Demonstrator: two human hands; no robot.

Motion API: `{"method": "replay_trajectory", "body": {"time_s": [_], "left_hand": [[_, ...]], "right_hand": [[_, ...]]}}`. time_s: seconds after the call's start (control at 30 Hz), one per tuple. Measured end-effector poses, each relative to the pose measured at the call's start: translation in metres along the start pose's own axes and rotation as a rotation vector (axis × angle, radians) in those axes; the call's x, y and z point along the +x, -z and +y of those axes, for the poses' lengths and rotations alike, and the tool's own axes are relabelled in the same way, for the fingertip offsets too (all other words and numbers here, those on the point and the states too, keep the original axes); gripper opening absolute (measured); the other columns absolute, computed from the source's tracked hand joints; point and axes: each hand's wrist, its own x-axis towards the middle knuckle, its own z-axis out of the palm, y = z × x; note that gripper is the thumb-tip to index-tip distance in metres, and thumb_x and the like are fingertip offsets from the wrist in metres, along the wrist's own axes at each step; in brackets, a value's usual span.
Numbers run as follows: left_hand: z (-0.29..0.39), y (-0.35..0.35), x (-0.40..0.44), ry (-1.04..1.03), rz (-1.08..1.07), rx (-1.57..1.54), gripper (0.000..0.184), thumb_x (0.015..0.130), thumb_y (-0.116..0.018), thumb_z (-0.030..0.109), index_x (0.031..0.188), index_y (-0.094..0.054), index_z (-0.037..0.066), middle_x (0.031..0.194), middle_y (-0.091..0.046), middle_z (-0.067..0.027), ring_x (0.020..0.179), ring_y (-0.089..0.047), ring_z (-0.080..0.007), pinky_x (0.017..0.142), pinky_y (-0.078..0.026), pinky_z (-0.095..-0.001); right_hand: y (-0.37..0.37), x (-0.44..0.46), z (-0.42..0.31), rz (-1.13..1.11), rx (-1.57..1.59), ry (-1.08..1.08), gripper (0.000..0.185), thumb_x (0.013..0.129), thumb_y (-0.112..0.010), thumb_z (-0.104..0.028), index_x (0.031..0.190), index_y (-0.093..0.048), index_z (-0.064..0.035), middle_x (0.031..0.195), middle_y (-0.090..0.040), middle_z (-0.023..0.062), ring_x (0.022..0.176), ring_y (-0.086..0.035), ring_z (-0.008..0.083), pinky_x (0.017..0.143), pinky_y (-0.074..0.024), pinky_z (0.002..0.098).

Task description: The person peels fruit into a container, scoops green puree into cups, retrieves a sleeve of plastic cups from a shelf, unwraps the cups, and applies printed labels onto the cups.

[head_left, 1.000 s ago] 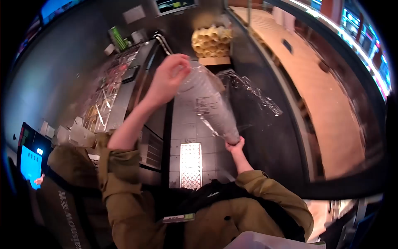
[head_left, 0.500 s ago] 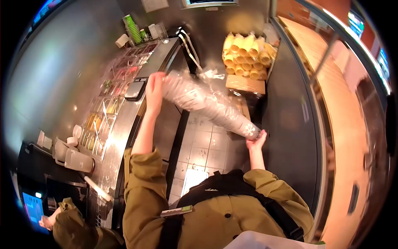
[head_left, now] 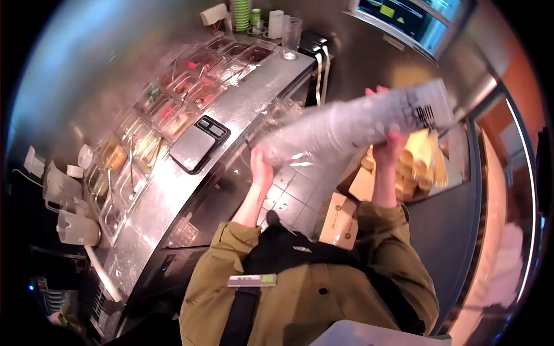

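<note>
A long stack of clear plastic cups point(head_left: 340, 130), partly wrapped in a loose plastic sleeve, lies slanted across the view in front of me. Its right end is raised and shows dark print. My right hand point(head_left: 389, 145) is closed round the stack near that printed end, with fingertips showing on the far side. At the lower left end, my left hand point(head_left: 262, 168) grips the stack and the crinkled sleeve. The exact finger hold there is partly hidden.
To the left runs a steel counter point(head_left: 153, 199) with a black scale point(head_left: 200, 144) and several topping trays. Measuring jugs point(head_left: 78, 229) stand at its near left. Yellow cups point(head_left: 424, 158) and a cardboard box point(head_left: 339, 220) are at right, beside a dark counter point(head_left: 444, 230).
My right hand has raised its end of the cup stack, while my left hand has come lower and nearer. My view has turned left, and the neighbouring person's arm has mostly left it.
</note>
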Motion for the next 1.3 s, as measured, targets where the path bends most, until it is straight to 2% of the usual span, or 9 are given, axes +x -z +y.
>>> {"method": "replay_trajectory", "body": {"time_s": [0.27, 0.4, 0.57, 0.73, 0.8, 0.93, 1.1, 1.2, 1.3], "left_hand": [[-0.004, -0.091, 0.178, 0.063, 0.335, 0.249, 0.034, 0.089, -0.037, 0.031, 0.111, -0.046, 0.006, 0.102, -0.054, -0.004, 0.095, -0.049, -0.0156, 0.087, -0.035, -0.0338], [-0.036, -0.099, 0.235, -0.029, 0.288, 0.418, 0.022, 0.085, -0.04, 0.019, 0.096, -0.055, 0.007, 0.083, -0.056, -0.0035, 0.077, -0.052, -0.0141, 0.066, -0.041, -0.028], [-0.087, -0.079, 0.28, -0.164, 0.367, 0.866, 0.009, 0.077, -0.047, 0.003, 0.08, -0.054, -0.001, 0.075, -0.053, -0.0051, 0.071, -0.048, -0.0128, 0.066, -0.039, -0.0252], [-0.074, -0.169, 0.236, -0.015, 0.385, 0.651, 0.086, 0.068, -0.057, 0.0, 0.136, -0.005, 0.008, 0.141, -0.006, -0.0124, 0.13, -0.005, -0.0243, 0.104, -0.005, -0.0412], [-0.063, -0.228, 0.232, -0.231, 0.499, 0.248, 0.077, 0.079, -0.058, 0.038, 0.135, -0.012, 0.014, 0.138, -0.015, -0.0134, 0.127, -0.013, -0.029, 0.103, -0.013, -0.0428], [-0.043, -0.245, 0.244, -0.235, 0.682, -0.219, 0.056, 0.081, -0.05, 0.047, 0.121, -0.036, 0.01, 0.119, -0.042, -0.0103, 0.107, -0.039, -0.0229, 0.094, -0.029, -0.0438], [-0.047, -0.204, 0.248, -0.562, 0.723, -0.218, 0.015, 0.084, -0.044, 0.002, 0.097, -0.051, -0.003, 0.089, -0.056, -0.01, 0.082, -0.051, -0.0188, 0.075, -0.042, -0.0262], [-0.059, 0.013, 0.2, -0.576, 0.468, -0.283, 0.01, 0.08, -0.045, -0.002, 0.088, -0.049, 0.0, 0.083, -0.054, -0.0096, 0.064, -0.049, -0.0172, 0.057, -0.042, -0.0257], [-0.029, -0.022, 0.205, -0.571, 0.854, 0.394, 0.002, 0.078, -0.047, 0.001, 0.077, -0.047, 0.002, 0.073, -0.053, -0.008, 0.057, -0.046, -0.0155, 0.051, -0.04, -0.0251]], "right_hand": [[-0.055, 0.194, 0.194, -0.298, 0.114, -0.114, 0.062, 0.059, -0.074, -0.016, 0.108, -0.042, 0.0026, 0.097, -0.055, 0.0101, 0.085, -0.055, 0.0182, 0.077, -0.0438, 0.0307], [-0.076, 0.255, 0.271, -0.374, -0.619, 0.042, 0.059, 0.054, -0.073, -0.019, 0.104, -0.05, 0.0017, 0.095, -0.057, 0.0137, 0.087, -0.055, 0.0203, 0.078, -0.0441, 0.0325], [-0.084, 0.285, 0.369, -0.722, -0.022, 0.027, 0.089, 0.05, -0.078, -0.038, 0.117, -0.038, 0.0046, 0.112, -0.048, 0.0203, 0.104, -0.049, 0.028, 0.087, -0.0407, 0.035], [-0.073, 0.315, 0.403, -1.024, 0.549, -0.349, 0.084, 0.049, -0.078, -0.029, 0.116, -0.039, 0.0016, 0.107, -0.053, 0.0169, 0.101, -0.051, 0.0284, 0.086, -0.0411, 0.0352], [-0.071, 0.314, 0.411, -0.944, 0.511, -0.165, 0.089, 0.047, -0.08, -0.035, 0.115, -0.038, 0.003, 0.107, -0.052, 0.0151, 0.098, -0.054, 0.0255, 0.086, -0.0424, 0.0346], [-0.051, 0.312, 0.415, -0.986, 0.524, -0.227, 0.091, 0.049, -0.078, -0.04, 0.118, -0.033, -0.0021, 0.106, -0.052, 0.0171, 0.097, -0.053, 0.0323, 0.081, -0.0434, 0.0361], [-0.036, 0.301, 0.418, -1.095, 0.395, -0.302, 0.087, 0.049, -0.077, -0.039, 0.117, -0.035, -0.0025, 0.105, -0.053, 0.016, 0.095, -0.054, 0.0313, 0.081, -0.0431, 0.0366], [-0.037, 0.306, 0.428, -1.215, 0.565, -0.392, 0.085, 0.049, -0.077, -0.038, 0.116, -0.038, -0.0022, 0.106, -0.053, 0.016, 0.096, -0.054, 0.0295, 0.082, -0.0426, 0.0355], [-0.039, 0.31, 0.428, -1.329, 0.708, -0.425, 0.073, 0.051, -0.076, -0.026, 0.112, -0.043, -0.0017, 0.101, -0.056, 0.0122, 0.094, -0.055, 0.0224, 0.08, -0.0431, 0.0322]]}}
